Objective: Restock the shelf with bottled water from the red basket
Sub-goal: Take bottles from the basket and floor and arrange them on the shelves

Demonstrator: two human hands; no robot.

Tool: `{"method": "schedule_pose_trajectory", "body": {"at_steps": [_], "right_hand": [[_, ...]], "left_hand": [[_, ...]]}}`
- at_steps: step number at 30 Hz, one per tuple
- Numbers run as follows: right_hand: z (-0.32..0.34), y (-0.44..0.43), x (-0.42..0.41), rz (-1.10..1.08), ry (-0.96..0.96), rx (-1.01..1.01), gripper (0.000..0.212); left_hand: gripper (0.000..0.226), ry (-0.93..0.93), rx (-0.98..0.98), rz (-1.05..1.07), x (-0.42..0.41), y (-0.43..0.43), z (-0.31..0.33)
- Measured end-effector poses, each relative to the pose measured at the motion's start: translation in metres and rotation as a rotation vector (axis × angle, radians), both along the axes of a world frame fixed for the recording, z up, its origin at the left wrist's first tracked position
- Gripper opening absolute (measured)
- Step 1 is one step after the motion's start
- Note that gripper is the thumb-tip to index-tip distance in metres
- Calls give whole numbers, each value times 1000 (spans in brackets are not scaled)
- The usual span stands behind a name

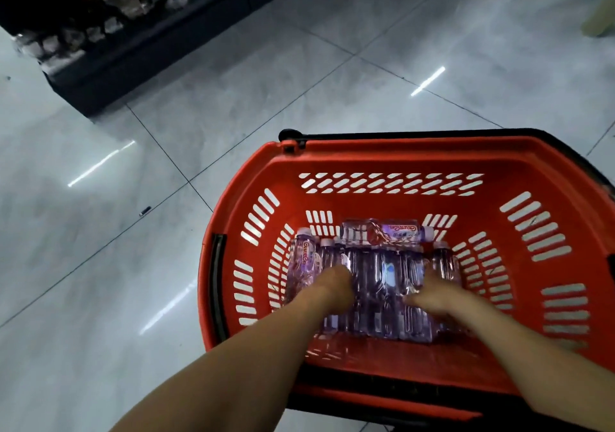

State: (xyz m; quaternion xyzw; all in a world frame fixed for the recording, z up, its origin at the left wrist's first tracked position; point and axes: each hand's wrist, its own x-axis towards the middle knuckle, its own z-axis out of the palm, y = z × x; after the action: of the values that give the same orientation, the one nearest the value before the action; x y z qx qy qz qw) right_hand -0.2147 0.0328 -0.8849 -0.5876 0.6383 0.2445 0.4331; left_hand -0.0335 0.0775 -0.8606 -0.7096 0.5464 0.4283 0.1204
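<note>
Black shelf [149, 49] stands at ten o'clock, well apart from the red basket [416, 155] at five o'clock, whose floor holds the water bottles [376, 275] lying flat. The left hand [332, 285] is down among them on their nine o'clock side, fingers hidden, so its grip cannot be told. The right hand [436, 295] lies over them at three o'clock, too blurred to judge. Best to close each hand round one bottle's body and lift clear of the rim
</note>
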Motion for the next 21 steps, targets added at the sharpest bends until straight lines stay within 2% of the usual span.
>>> {"method": "schedule_pose_trajectory", "body": {"at_steps": [6,8,11,13,18,21], "right_hand": [[-28,-8,-6,-38,14,10,109],[-30,-11,-9,-83,-2,83,97],[-26,-14,-13,-296,-81,201,68],[-27,-17,-14,-346,-97,195,56],[-25,-22,-12,-245,-74,94,84],[-25,-14,-8,-147,0,129,122]], "left_hand": [[26,-59,-136,197,-14,-7,-26],[28,-38,-190,250,-7,-7,-33],[27,-60,-196,250,-4,-4,-39],[27,-102,-180,243,-8,-5,-43],[35,-233,-196,29,-20,-8,-43],[32,-225,-201,61,-24,-14,-42]]}}
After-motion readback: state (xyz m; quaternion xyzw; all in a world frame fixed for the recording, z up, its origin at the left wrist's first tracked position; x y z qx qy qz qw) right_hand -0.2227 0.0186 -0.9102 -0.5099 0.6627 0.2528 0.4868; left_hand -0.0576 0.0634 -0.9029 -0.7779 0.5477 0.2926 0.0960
